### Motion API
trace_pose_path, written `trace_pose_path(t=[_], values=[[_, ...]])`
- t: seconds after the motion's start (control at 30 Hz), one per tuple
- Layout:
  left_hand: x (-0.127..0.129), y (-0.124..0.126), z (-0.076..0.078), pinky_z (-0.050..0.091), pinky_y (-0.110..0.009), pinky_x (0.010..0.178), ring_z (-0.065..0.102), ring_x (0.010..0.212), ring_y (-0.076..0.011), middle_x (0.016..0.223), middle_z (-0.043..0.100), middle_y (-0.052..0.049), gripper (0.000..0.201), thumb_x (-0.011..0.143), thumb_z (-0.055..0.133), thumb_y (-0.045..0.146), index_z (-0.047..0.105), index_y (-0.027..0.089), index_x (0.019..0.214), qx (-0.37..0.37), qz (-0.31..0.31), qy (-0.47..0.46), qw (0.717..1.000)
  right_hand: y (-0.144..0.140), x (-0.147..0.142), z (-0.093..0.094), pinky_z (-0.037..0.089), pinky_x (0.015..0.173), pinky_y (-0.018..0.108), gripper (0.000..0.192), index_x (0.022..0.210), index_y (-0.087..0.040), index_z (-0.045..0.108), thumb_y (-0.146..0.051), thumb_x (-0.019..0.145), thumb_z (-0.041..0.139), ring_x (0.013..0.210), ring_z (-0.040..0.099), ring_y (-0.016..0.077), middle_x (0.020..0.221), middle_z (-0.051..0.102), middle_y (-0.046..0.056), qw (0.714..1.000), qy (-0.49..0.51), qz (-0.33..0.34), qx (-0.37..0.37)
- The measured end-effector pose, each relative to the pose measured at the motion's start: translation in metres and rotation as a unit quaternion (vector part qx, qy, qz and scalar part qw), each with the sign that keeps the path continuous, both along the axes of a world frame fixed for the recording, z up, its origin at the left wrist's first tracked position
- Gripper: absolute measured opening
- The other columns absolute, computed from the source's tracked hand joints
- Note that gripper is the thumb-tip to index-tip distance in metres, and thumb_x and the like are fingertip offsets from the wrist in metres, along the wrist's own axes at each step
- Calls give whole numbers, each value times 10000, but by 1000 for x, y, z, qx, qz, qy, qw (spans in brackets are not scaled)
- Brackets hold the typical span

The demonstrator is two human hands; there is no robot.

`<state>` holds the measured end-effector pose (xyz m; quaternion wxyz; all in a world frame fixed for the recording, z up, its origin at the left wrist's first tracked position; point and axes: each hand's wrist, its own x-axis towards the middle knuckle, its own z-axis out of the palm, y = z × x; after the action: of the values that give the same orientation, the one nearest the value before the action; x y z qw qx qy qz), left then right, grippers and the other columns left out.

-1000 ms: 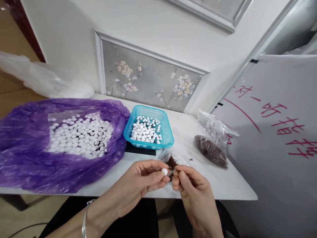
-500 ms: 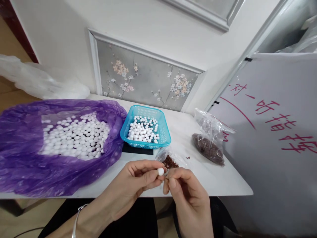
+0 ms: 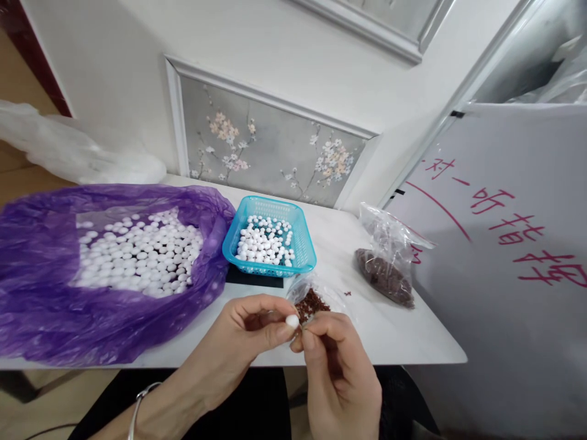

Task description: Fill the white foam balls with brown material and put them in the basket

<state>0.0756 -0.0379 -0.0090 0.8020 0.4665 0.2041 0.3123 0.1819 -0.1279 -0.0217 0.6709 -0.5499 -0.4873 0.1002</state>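
Between the thumb and fingers of my left hand (image 3: 250, 333) sits a small white ball (image 3: 292, 321). My right hand (image 3: 337, 360) is pinched close against the ball's right side; whatever is in its fingertips is too small to make out. Just beyond my fingers lies a clear plastic bag (image 3: 337, 299) with small reddish-brown pieces (image 3: 312, 304) in it. Farther back, a blue plastic basket (image 3: 305, 244) holds many similar white balls (image 3: 261, 244).
To the left, a purple plastic bag (image 3: 41, 275) lies spread, full of white balls. A zip bag of brown material (image 3: 385, 278) rests at the right on the white table (image 3: 403, 342). A dark flat object (image 3: 254, 279) is under the basket's front. A whiteboard (image 3: 504, 318) stands at right.
Both hands have shifted slightly left, and my right fingertips are closer to the white ball. My left hand still holds the ball.
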Motion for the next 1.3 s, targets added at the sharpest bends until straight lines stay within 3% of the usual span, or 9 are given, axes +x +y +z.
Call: trace_pose_path(t=[0.63, 1.03, 1.17, 1.3], values=[[-4, 0, -1, 541, -219, 755, 665, 812, -138, 870, 722, 1, 105, 767, 771, 147, 794, 249, 778, 94, 21, 2, 995, 1, -3, 0, 433, 666, 265, 174, 840, -223, 553, -137, 970, 474, 738, 535, 138, 779, 527, -4, 1000, -21, -8, 8], [-4, 1, -2, 558, -222, 722, 687, 807, -161, 850, 745, -21, 143, 709, 798, 112, 815, 251, 737, 148, 63, 17, 987, 2, -3, 1, 427, 639, 243, 165, 822, -224, 548, -175, 966, 487, 687, 517, 120, 762, 510, -23, 999, -32, -8, -20], [-4, 2, -6, 548, -228, 732, 673, 805, -159, 852, 736, -21, 93, 728, 799, 154, 810, 239, 765, 127, 58, 28, 990, 2, -1, 2, 448, 622, 228, 116, 851, -227, 568, -265, 956, 538, 673, 544, 117, 745, 536, -27, 997, 37, 14, -71], [-5, 1, -8, 510, -180, 710, 629, 694, -92, 741, 711, 18, 44, 786, 773, 215, 789, 246, 813, 31, 23, 17, 999, 0, 5, 5, 508, 661, 230, 124, 949, -242, 585, -358, 957, 545, 650, 593, 109, 733, 575, -37, 985, 147, 61, -71]])
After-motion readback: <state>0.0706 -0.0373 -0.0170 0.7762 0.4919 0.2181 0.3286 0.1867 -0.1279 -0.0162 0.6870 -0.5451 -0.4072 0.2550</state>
